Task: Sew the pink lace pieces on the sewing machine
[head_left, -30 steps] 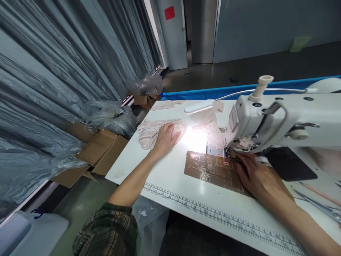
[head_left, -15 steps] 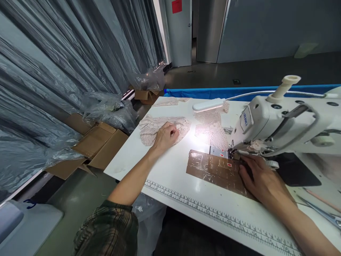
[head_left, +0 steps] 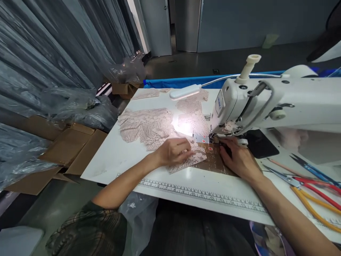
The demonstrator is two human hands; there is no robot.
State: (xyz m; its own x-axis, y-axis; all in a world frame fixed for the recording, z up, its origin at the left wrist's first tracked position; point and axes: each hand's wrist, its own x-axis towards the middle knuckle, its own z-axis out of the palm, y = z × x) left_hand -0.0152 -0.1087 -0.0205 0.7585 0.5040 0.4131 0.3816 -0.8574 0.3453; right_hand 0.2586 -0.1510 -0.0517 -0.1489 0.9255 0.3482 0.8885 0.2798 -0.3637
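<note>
The lace piece (head_left: 199,157) is pinched in the left hand (head_left: 174,152), partly covering the brown plate (head_left: 222,164). Rightward, the right hand (head_left: 239,158) reaches beneath the sewing machine (head_left: 255,103); its grip cannot be told. White tabletop (head_left: 106,158) extends left and nearward. Earlier, the left hand was farther from the plate.

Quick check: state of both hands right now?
Left hand: closed, pinching a pale pink, patterned lace piece.
Right hand: partly curled under the white, long-armed sewing machine; whether it holds anything cannot be told.
</note>
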